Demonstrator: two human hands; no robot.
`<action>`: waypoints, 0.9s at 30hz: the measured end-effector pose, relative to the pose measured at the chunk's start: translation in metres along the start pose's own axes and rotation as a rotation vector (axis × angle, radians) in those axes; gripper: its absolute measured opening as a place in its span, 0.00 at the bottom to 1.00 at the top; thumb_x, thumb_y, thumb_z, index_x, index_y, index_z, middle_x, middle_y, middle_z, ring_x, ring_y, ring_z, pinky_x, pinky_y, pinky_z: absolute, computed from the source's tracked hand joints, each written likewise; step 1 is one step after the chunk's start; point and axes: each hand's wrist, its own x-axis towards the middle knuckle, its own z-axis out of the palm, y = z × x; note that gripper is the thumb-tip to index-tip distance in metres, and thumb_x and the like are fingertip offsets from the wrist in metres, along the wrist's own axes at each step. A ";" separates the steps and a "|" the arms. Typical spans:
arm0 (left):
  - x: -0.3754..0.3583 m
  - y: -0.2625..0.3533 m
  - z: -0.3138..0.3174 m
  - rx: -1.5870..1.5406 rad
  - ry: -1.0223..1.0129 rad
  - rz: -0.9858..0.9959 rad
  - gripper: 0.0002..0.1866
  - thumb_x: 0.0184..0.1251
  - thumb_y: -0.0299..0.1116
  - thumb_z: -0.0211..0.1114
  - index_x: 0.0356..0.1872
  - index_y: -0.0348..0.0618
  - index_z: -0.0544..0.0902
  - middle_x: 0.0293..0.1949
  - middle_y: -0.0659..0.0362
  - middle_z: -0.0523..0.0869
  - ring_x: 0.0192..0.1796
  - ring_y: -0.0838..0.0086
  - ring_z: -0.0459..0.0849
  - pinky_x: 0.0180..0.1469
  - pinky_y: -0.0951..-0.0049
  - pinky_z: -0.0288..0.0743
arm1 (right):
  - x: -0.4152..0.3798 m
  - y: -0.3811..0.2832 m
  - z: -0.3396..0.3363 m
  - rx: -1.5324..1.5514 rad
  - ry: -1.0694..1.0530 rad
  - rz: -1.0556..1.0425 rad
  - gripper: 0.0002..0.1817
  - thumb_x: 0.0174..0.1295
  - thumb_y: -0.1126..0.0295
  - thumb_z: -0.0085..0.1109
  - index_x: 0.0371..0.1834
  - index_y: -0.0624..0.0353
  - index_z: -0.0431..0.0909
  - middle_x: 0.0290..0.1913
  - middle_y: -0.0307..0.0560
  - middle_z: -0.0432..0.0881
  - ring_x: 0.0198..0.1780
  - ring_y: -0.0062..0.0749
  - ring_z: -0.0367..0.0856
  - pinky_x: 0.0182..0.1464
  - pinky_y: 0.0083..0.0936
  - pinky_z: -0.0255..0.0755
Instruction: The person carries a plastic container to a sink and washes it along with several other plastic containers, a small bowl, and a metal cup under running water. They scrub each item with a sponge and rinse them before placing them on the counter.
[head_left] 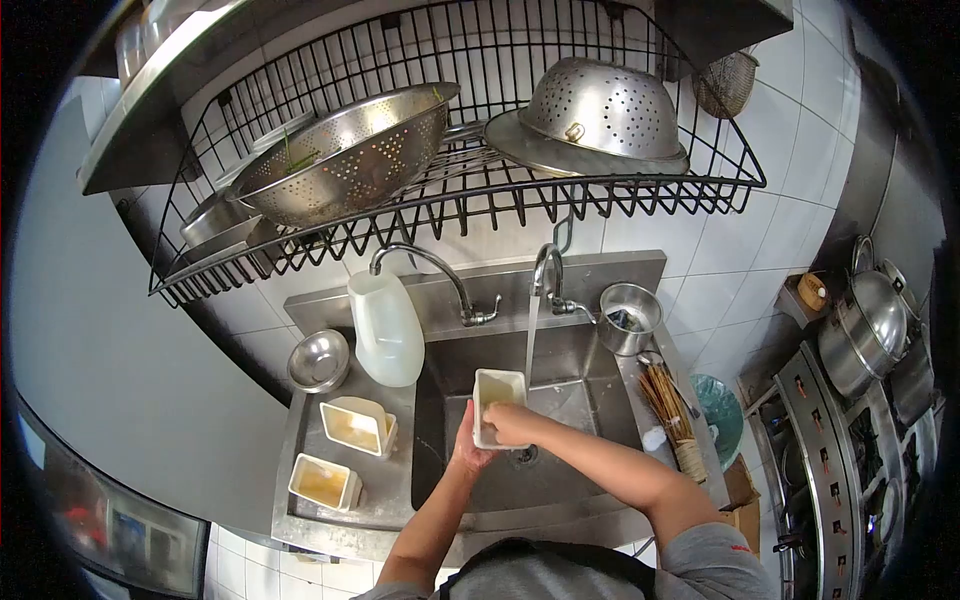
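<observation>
Over the steel sink (590, 455), a white rectangular container (498, 385) is tilted with its opening up. My left hand (468, 442) grips it from the left side. My right hand (512, 424) reaches inside it, its fingers closed; whatever they hold is hidden. Water (532, 335) runs from the right faucet (547, 268) just beside the container. On the left counter stand two similar white containers, one (357, 425) behind the other (325, 483), both with yellowish residue inside.
A large translucent jug (385, 330) and a steel bowl (318, 361) stand at the back left. A steel pot (630, 318) and a stick brush (672, 410) are on the right. Overhead hangs a black wire rack (470, 205) with colanders (345, 155). A stove (822, 470) stands far right.
</observation>
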 end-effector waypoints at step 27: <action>-0.002 0.015 -0.004 -0.052 -0.310 -0.079 0.37 0.61 0.62 0.46 0.54 0.35 0.72 0.51 0.46 0.77 0.52 0.56 0.77 0.57 0.58 0.68 | -0.029 -0.015 -0.008 0.490 0.437 -0.124 0.17 0.44 0.61 0.68 0.34 0.60 0.78 0.32 0.47 0.82 0.33 0.36 0.80 0.40 0.31 0.71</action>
